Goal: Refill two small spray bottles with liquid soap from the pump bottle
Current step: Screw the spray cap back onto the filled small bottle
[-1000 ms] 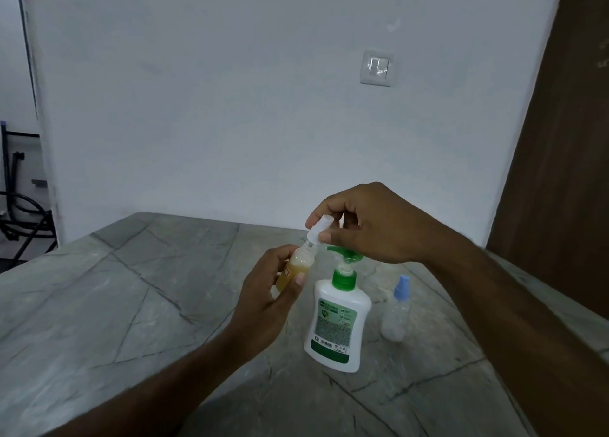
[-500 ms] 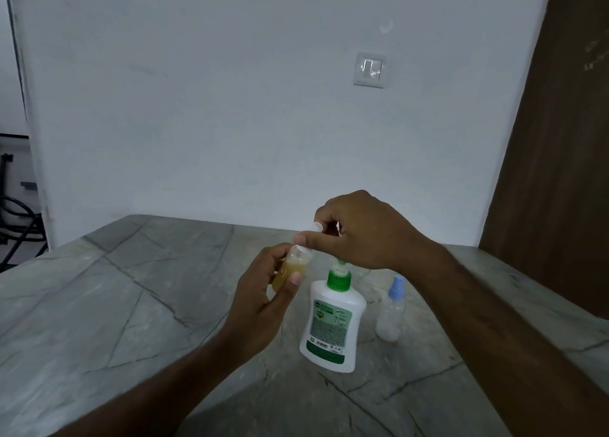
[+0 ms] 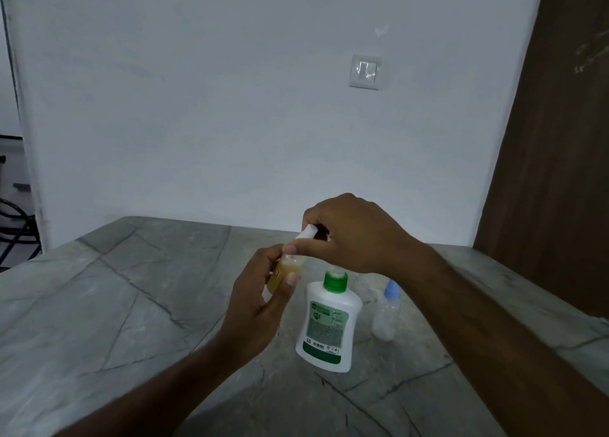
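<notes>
- Just left of the pump bottle (image 3: 329, 324), the left hand (image 3: 260, 305) is raised above the table (image 3: 99, 305); its forearm comes up from the lower left edge, and thumb and fingers are wrapped around a small spray bottle (image 3: 285, 272) with yellowish liquid inside.
- Above the pump bottle, the right hand (image 3: 349, 235) reaches in from the lower right; its fingers are curled and pinch a white spray cap (image 3: 308, 232) over the mouth of the small spray bottle; the thumb lies almost level and points to the left.
- The right hand hides the pump head, so only the green collar (image 3: 335, 280) shows; the left fingers cover most of the small spray bottle; whether the white spray cap sits on the neck or is just above it, I cannot tell.
- The small spray bottle has its long axis nearly upright, with the top leaning a little to the right toward the pump bottle; the pump bottle stands upright on the table with its label facing the camera.
- Right of the pump bottle, apart from it, a second spray bottle (image 3: 385, 314) with a blue cap stands upright; it looks somewhat blurred.
</notes>
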